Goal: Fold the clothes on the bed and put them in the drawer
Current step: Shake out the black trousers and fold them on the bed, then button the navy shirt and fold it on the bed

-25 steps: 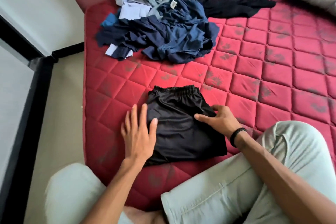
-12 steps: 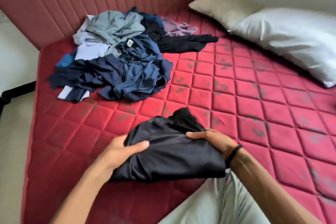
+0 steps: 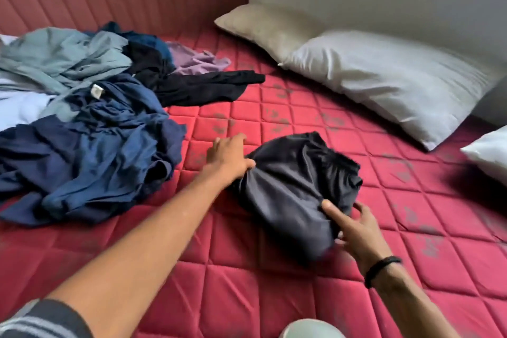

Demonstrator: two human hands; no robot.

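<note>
My left hand (image 3: 229, 158) pinches left edge of folded black shorts (image 3: 296, 189); my right hand (image 3: 354, 228) grips near right corner, thumb on top, fingertips hidden under cloth, blurred. Shorts at bed's (image 3: 247, 269) middle, long axis running near to far, tilted right. Bare quilt open near and right. Clothes pile (image 3: 90, 123) left, cut by frame. Pillows (image 3: 384, 82) far right.

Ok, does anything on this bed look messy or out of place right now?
Yes. The red quilted mattress carries dark smudgy marks across many squares, and the unfolded pile of blue and grey clothes sprawls at its left. The dark folded shorts look bunched.
</note>
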